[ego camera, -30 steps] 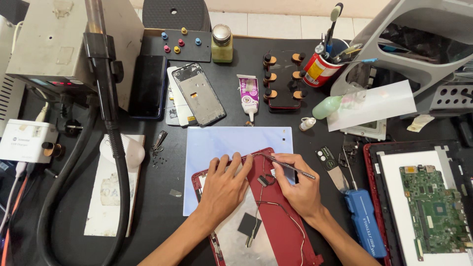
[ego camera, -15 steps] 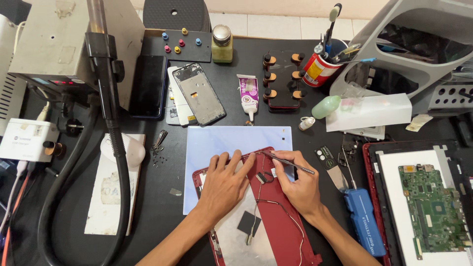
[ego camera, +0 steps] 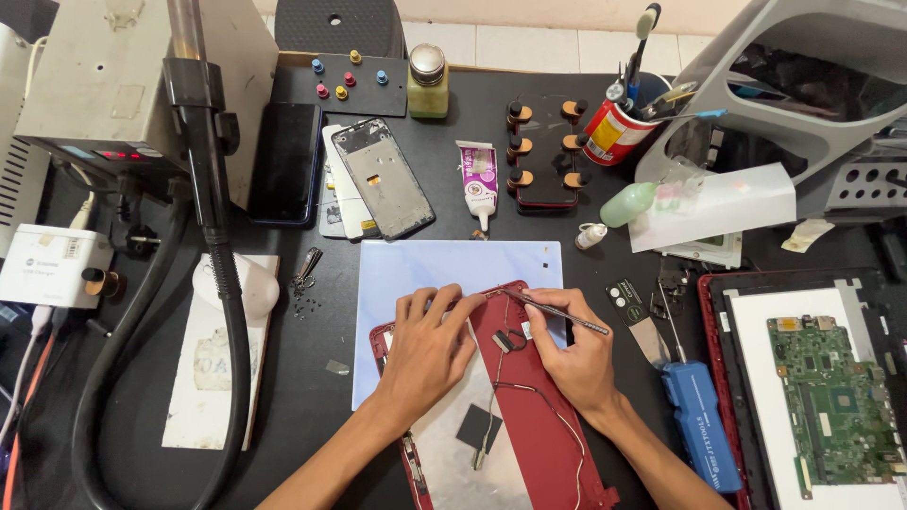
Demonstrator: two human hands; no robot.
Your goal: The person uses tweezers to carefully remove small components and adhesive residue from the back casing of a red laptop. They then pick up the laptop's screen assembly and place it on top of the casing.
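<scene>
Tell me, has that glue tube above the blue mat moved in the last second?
No. The glue tube lies in the same spot, between the phone frame and the clamp rack.

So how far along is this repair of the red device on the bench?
The red device already lies opened, its inner metal plate and thin wires bared. In hand: the left hand presses on it while the right hand works slim tweezers at its top edge. It is not yet closed up; loose small screws lie on the black table.
</scene>
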